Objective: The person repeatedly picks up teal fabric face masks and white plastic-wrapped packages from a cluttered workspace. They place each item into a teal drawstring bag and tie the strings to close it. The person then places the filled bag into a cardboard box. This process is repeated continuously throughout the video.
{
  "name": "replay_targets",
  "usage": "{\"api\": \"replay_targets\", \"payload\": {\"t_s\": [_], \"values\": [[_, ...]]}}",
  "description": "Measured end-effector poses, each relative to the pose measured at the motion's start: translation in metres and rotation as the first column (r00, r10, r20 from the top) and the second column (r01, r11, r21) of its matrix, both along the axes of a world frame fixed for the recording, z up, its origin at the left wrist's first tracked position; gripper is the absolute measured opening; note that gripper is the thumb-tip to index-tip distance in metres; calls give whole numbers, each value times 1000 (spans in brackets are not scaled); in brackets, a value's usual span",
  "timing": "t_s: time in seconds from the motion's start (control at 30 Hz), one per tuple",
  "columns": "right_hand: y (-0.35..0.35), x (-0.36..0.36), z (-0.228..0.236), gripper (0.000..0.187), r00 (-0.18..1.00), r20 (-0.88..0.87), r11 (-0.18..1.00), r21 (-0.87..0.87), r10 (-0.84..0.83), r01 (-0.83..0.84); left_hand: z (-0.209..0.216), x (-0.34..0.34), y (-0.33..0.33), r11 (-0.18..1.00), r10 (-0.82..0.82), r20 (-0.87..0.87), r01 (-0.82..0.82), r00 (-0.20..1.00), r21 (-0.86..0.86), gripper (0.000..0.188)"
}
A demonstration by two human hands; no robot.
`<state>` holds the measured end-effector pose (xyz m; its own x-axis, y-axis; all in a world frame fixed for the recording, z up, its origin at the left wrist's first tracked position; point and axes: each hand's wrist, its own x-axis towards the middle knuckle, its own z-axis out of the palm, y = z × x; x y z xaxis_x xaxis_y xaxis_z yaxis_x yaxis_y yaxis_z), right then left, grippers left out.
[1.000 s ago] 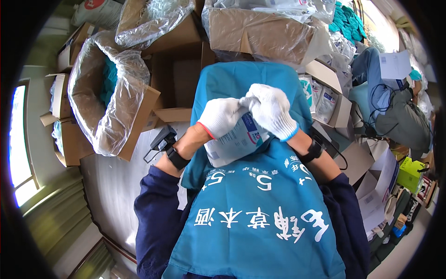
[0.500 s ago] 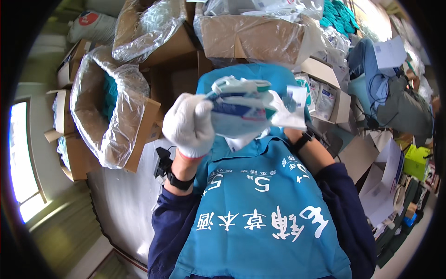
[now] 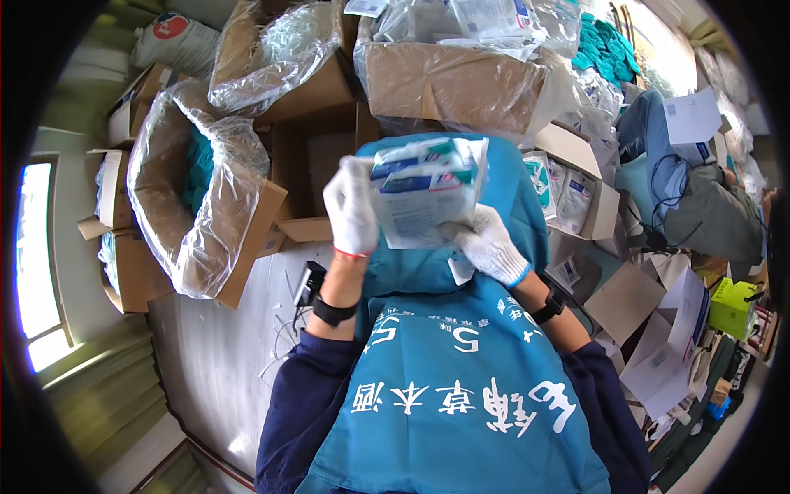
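A small stack of flat plastic packets with blue, teal and white print is held upright in front of me, above my blue apron-covered lap. My left hand, in a white knit glove, grips the stack along its left edge. At the lower right corner, my right hand, gloved the same way, pinches the packets between thumb and fingers. Just below that hand, a small white paper piece lies against the blue cloth.
A plastic-lined carton with green items stands left; behind it is an open carton. A large box of packets sits ahead. To the right is a smaller carton of packets. A person in grey is at far right.
The packets have turned from a tilted, edge-on pose to facing me squarely. My right hand has come out from behind white packaging and now grips their lower right corner.
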<state>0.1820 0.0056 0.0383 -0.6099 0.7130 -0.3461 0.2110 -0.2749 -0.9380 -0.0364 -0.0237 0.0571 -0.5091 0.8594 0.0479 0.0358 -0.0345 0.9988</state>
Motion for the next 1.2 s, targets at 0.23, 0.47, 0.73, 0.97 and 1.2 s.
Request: {"api": "replay_targets", "payload": {"t_s": [0.23, 0.47, 0.73, 0.97, 1.2], "values": [[-4, -2, 0, 25, 955, 259, 978, 111, 146, -179, 53, -40, 20, 773, -634, -395, 530, 665, -349, 18], [-6, -3, -7, 19, 965, 226, 991, -20, 134, -133, 49, -53, 14, 917, -394, -407, 320, 824, -239, 14], [-4, -3, -9, 20, 945, 317, 989, 89, 85, -119, 88, -89, 2, 982, 148, -185, -122, 972, 144, 19], [-6, -8, -11, 12, 961, 265, 925, 341, 78, -169, 54, -42, -3, 864, -503, -516, 417, 693, -281, 14], [-4, -4, -5, 6, 939, 325, 955, 230, 108, -189, 32, -22, -4, 805, -591, -441, 462, 676, -372, 18]]}}
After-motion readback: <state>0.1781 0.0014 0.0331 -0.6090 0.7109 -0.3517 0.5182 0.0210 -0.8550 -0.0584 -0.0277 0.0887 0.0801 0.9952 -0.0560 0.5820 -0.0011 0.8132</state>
